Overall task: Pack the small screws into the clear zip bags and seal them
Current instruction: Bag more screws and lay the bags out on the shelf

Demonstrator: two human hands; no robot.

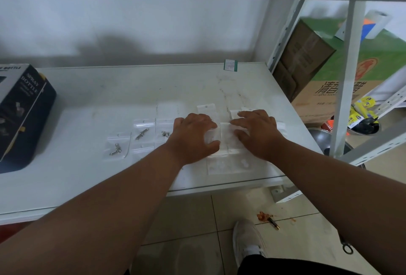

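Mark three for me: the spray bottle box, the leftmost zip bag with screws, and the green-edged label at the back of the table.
spray bottle box (26, 107), head view, on its dark lettered face.
leftmost zip bag (116, 146), head view, on the bag's middle by the screws.
green-edged label (230, 65), head view, on its pale centre.

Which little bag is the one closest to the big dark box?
Start at the dark spray bottle box at the table's left end. The clear bag just right of it is the leftmost one, holding silvery screws and lying a bit nearer you than its neighbours.
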